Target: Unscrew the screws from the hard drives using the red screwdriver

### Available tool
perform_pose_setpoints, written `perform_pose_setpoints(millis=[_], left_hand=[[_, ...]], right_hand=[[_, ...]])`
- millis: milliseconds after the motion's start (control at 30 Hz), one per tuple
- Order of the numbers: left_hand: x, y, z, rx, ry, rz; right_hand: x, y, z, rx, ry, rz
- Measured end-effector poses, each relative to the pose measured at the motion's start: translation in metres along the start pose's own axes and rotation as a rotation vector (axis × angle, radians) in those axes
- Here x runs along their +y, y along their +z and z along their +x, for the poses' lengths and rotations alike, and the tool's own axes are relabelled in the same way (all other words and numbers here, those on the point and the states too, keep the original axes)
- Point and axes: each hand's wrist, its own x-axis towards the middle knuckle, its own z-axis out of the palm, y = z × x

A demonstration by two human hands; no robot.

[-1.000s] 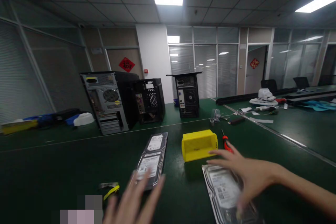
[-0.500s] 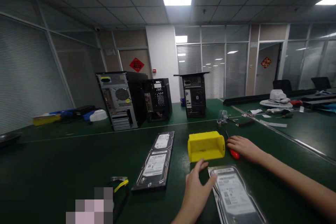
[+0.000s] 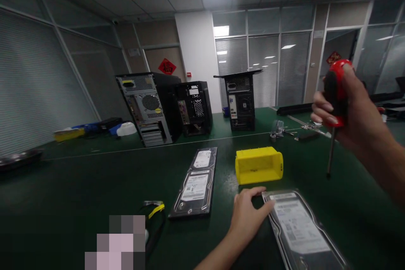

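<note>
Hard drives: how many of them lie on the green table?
3. Two lie end to end left of the yellow bin: the far one, the near one. The third lies by the left hand. Others may be hidden.

Left hand (image 3: 249,215) lies palm down towards the desk's near edge, fingers loosely spread, perhaps pressing. Right hand (image 3: 357,114) is held high above the desk's right side, fist closed round a screwdriver (image 3: 335,93).
</note>
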Motion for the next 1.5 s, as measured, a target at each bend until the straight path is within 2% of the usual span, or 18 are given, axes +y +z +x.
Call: perform_pose_setpoints(millis=[100,200,333,500,767,1233,1500], left_hand=[[-0.006,0.004,0.005,0.023,-0.001,-0.018],[-0.009,0.005,0.009,0.015,0.013,-0.073],[-0.009,0.004,0.011,-0.04,0.04,-0.166],[-0.007,0.002,0.011,-0.027,0.011,-0.197],[-0.006,0.004,0.013,-0.056,0.045,-0.246],[-0.008,0.003,0.013,-0.056,0.036,-0.258],[-0.013,0.006,0.015,-0.053,0.047,-0.265]], right_hand=[[0.012,0.028,-0.003,-0.053,0.11,0.191],[0.041,0.044,-0.007,-0.032,0.162,0.256],[0.075,0.056,-0.015,-0.073,0.196,0.231],[0.096,0.062,-0.026,-0.057,0.221,0.187],[0.105,0.061,-0.028,-0.045,0.19,0.29],[0.104,0.068,-0.037,-0.096,0.124,0.183],[0.104,0.069,-0.038,-0.106,0.144,0.167]])
